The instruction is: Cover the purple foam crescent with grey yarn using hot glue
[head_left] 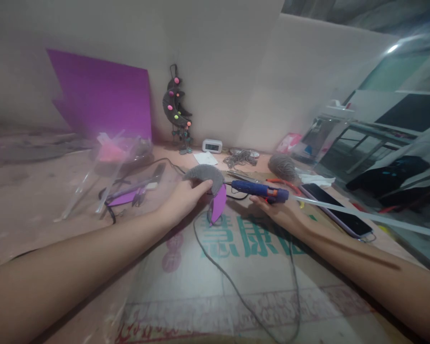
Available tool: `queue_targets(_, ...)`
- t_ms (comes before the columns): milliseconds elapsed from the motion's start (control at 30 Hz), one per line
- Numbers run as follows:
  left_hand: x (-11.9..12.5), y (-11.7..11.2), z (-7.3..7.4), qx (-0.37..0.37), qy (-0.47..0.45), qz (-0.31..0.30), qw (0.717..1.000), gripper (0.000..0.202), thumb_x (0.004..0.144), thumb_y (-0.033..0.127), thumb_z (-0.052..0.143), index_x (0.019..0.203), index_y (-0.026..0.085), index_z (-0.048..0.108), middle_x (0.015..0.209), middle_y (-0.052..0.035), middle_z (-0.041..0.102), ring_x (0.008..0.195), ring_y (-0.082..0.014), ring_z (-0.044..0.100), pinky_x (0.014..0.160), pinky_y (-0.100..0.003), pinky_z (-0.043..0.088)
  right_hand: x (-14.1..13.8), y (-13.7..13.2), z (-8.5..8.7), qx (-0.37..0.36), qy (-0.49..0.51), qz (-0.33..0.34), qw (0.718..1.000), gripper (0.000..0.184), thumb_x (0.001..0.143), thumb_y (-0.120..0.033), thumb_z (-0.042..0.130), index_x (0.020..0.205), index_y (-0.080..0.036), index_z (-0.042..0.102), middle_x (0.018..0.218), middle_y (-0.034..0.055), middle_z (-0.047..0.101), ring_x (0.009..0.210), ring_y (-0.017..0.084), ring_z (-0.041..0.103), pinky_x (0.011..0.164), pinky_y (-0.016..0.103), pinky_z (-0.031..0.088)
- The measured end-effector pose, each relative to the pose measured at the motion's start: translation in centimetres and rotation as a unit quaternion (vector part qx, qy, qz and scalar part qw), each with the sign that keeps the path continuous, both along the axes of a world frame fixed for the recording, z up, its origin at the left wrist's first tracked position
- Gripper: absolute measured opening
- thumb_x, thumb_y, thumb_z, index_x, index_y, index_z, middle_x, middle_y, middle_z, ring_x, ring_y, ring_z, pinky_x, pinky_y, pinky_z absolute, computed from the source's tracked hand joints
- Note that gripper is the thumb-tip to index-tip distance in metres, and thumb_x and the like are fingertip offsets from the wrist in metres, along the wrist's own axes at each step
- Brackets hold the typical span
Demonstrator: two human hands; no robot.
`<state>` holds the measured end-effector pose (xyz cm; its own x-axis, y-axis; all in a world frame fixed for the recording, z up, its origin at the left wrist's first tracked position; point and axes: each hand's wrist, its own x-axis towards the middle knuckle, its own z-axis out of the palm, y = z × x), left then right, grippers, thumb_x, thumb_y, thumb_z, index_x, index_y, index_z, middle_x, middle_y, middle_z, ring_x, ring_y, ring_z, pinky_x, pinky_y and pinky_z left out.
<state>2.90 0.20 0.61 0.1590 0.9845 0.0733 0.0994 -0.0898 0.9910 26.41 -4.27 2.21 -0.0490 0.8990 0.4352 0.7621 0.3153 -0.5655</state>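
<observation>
My left hand [184, 198] pinches a crescent-shaped piece [210, 184], purple underneath and partly wrapped in grey yarn, held just above the cardboard [243, 267]. My right hand [277, 210] grips a blue hot glue gun [261, 189] that lies sideways, its nozzle pointing left toward the crescent. A clear glue stick [361, 215] juts out of the gun's back to the right. The gun's dark cord [215, 260] loops over the cardboard.
A finished grey moon ornament [177, 107] with coloured dots hangs on the wall beside a purple sheet [103, 95]. A phone [337, 208], yarn ball [283, 167], small clock [212, 145], red pliers [286, 185], and loose glue sticks and scissors [129, 191] lie around.
</observation>
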Motion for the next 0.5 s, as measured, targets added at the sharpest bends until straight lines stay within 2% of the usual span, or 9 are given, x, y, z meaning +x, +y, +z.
queue_targets(100,-0.13,0.05,0.02,-0.009,-0.014,-0.031,0.999,0.027,0.078,0.042,0.061,0.071,0.016,0.065,0.062,0.0008,0.061,0.057,-0.0123,0.051,0.055,-0.023,0.038,0.01,-0.08,0.03,0.005,0.005,-0.007,1.0,0.023,0.076,-0.041,0.064,0.073,-0.02,0.057,0.071,0.0034,0.064,0.066,0.022,0.06,0.064,0.036,0.052)
queue_targets(233,-0.09,0.01,0.09,-0.024,-0.037,-0.03,0.999,0.025,0.077,0.039,0.062,0.072,0.016,0.065,0.06,0.0016,0.06,0.055,-0.0119,0.051,0.054,-0.023,0.038,-0.23,-0.21,0.22,0.008,0.01,-0.048,0.999,0.026,0.074,-0.045,0.065,0.082,-0.02,0.063,0.08,0.0061,0.068,0.074,0.026,0.064,0.074,0.042,0.054)
queue_targets(367,-0.04,-0.12,-0.14,-0.027,-0.075,-0.048,0.996,0.024,0.078,0.04,0.062,0.075,0.015,0.064,0.063,0.0011,0.06,0.057,-0.0117,0.052,0.054,-0.022,0.039,-0.25,-0.02,0.3,0.006,0.02,-0.013,1.0,0.026,0.075,-0.046,0.064,0.084,-0.021,0.065,0.078,0.0051,0.07,0.074,0.026,0.066,0.075,0.041,0.056)
queue_targets(500,-0.1,-0.12,-0.42,-0.031,-0.079,-0.051,0.995,0.026,0.078,0.041,0.061,0.074,0.016,0.063,0.064,0.0009,0.06,0.06,-0.0119,0.053,0.056,-0.022,0.039,-0.25,0.06,0.48,-0.002,-0.01,-0.025,1.0,0.028,0.078,-0.047,0.06,0.084,-0.02,0.065,0.081,0.0066,0.071,0.078,0.026,0.067,0.077,0.04,0.055)
